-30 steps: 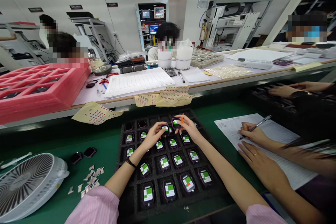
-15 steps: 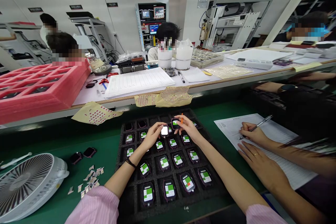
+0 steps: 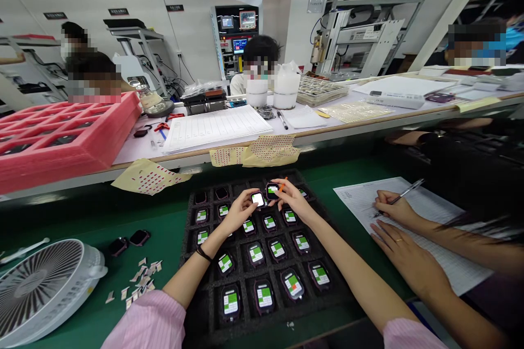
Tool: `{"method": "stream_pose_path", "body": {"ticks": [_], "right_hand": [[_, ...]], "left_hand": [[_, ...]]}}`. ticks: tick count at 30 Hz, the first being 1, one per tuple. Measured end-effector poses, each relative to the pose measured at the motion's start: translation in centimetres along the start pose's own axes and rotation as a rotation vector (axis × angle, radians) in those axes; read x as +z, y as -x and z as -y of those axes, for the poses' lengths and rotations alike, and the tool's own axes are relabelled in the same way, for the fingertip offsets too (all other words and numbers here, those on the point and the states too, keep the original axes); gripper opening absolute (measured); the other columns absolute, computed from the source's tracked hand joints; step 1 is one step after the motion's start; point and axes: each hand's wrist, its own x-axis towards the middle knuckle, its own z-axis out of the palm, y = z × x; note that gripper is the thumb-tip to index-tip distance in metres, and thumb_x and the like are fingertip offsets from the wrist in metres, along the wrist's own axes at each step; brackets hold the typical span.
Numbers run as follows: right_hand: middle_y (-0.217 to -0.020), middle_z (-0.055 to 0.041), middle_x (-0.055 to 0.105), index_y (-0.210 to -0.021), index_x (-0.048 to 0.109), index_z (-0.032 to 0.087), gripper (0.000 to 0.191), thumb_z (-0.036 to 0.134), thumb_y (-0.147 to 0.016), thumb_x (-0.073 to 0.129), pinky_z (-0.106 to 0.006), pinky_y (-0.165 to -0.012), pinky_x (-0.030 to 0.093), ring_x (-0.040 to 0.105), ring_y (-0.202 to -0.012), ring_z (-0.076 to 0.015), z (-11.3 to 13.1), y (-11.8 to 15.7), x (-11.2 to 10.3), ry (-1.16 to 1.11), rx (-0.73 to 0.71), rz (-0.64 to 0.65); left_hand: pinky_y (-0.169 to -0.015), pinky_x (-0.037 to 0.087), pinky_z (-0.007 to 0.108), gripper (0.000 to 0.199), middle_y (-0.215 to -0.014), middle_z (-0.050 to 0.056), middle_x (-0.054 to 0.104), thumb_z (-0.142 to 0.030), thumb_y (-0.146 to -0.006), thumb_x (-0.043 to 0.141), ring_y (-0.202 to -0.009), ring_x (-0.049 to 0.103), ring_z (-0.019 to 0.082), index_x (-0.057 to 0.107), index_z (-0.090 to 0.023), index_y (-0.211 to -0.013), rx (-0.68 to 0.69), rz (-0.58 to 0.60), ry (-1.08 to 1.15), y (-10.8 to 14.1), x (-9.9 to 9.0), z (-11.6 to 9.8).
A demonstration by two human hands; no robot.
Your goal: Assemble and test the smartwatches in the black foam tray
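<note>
My left hand [image 3: 242,208] grips a smartwatch body [image 3: 257,199] with a mostly white screen lit. Close beside it, my right hand [image 3: 292,195] holds a second smartwatch body [image 3: 272,191] whose screen shows green and white, along with a thin orange stick [image 3: 282,185] between the fingers. Both watches are lifted over the far part of a black foam tray [image 3: 241,278]. Rows of watch bodies lie in its compartments, most with green and white screens, such as the watch [image 3: 264,295] in the front row. Two watches in the far left corner have dark screens.
On the green bench, a white fan [image 3: 45,289], two dark watches [image 3: 139,236] and small scattered pieces [image 3: 143,278] lie left. To the right, a co-worker's hands [image 3: 403,240] write on a paper sheet [image 3: 360,193]. A raised shelf holds papers [image 3: 219,125] and a pink foam tray [image 3: 102,142].
The left-hand watch has tilted and risen slightly, its screen now showing a little green at the top. The orange stick leans further over in my right hand.
</note>
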Motion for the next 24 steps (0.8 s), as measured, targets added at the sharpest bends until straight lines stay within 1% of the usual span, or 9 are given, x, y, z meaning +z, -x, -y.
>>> {"method": "stream_pose_path", "body": {"ticks": [4, 6, 9, 11, 13, 16, 20, 24], "right_hand": [[-0.091, -0.0022, 0.058, -0.108, 0.05, 0.021, 0.045, 0.04, -0.071, 0.069, -0.021, -0.041, 0.044, 0.066, -0.058, -0.0153, -0.1, 0.0, 0.1, 0.024, -0.014, -0.035], [-0.088, -0.0014, 0.058, -0.107, 0.051, 0.021, 0.045, 0.04, -0.071, 0.069, -0.021, -0.041, 0.043, 0.065, -0.055, -0.0142, -0.2, -0.1, 0.0, 0.027, -0.021, -0.046], [-0.083, 0.0, 0.058, -0.106, 0.051, 0.021, 0.042, 0.042, -0.073, 0.066, -0.022, -0.041, 0.043, 0.065, -0.053, -0.0143, -0.1, -0.1, 0.0, 0.014, -0.018, -0.041], [-0.08, 0.0005, 0.058, -0.104, 0.052, 0.021, 0.04, 0.044, -0.075, 0.065, -0.022, -0.041, 0.043, 0.064, -0.052, -0.0146, 0.0, -0.1, -0.1, 0.004, -0.017, -0.04], [-0.079, 0.0008, 0.057, -0.103, 0.053, 0.021, 0.039, 0.045, -0.075, 0.064, -0.022, -0.04, 0.043, 0.064, -0.051, -0.0146, 0.1, -0.1, -0.1, 0.0, -0.017, -0.043], [-0.076, 0.0018, 0.056, -0.103, 0.054, 0.021, 0.039, 0.045, -0.075, 0.065, -0.022, -0.04, 0.043, 0.064, -0.051, -0.0144, 0.1, 0.0, 0.0, 0.015, -0.022, -0.049], [-0.082, 0.0013, 0.056, -0.104, 0.053, 0.02, 0.043, 0.043, -0.071, 0.07, -0.021, -0.039, 0.043, 0.064, -0.051, -0.0137, 0.0, 0.1, 0.0, 0.044, -0.042, -0.047], [-0.079, 0.0015, 0.057, -0.104, 0.053, 0.021, 0.041, 0.045, -0.074, 0.066, -0.022, -0.04, 0.043, 0.064, -0.051, -0.014, 0.1, 0.0, 0.1, 0.04, -0.032, -0.035]], "left_hand": [[-0.071, 0.046, 0.026, 0.046, -0.107, 0.009, 0.06, -0.034, -0.078, 0.063, -0.08, 0.058, 0.014, 0.049, -0.018, -0.118, 0.045, -0.013, -0.044, 0.1, 0.0, 0.0], [-0.074, 0.046, 0.027, 0.046, -0.106, 0.008, 0.06, -0.033, -0.077, 0.064, -0.08, 0.058, 0.014, 0.05, -0.017, -0.117, 0.056, -0.022, -0.053, 0.1, 0.0, -0.1], [-0.065, 0.046, 0.025, 0.043, -0.102, 0.007, 0.06, -0.036, -0.079, 0.062, -0.076, 0.057, 0.013, 0.051, -0.018, -0.115, 0.023, -0.044, -0.047, 0.1, 0.0, -0.2], [-0.056, 0.043, 0.022, 0.039, -0.096, 0.006, 0.06, -0.039, -0.081, 0.059, -0.072, 0.055, 0.013, 0.053, -0.018, -0.112, 0.007, -0.069, -0.041, 0.0, 0.0, -0.3], [-0.051, 0.04, 0.02, 0.036, -0.089, 0.005, 0.06, -0.042, -0.082, 0.056, -0.068, 0.052, 0.012, 0.056, -0.017, -0.108, 0.003, -0.09, -0.04, 0.1, 0.0, -0.5], [-0.048, 0.038, 0.019, 0.033, -0.082, 0.003, 0.06, -0.044, -0.084, 0.053, -0.062, 0.05, 0.011, 0.059, -0.018, -0.102, -0.012, -0.108, -0.045, 0.2, 0.0, -0.9], [-0.045, 0.036, 0.018, 0.035, -0.077, 0.002, 0.059, -0.048, -0.082, 0.054, -0.058, 0.049, 0.01, 0.06, -0.017, -0.098, -0.027, -0.118, -0.04, 0.2, 0.0, -1.1], [-0.044, 0.034, 0.018, 0.034, -0.074, 0.002, 0.058, -0.047, -0.08, 0.057, -0.058, 0.048, 0.01, 0.059, -0.016, -0.093, -0.037, -0.124, -0.037, 0.1, 0.0, -0.9]]}}
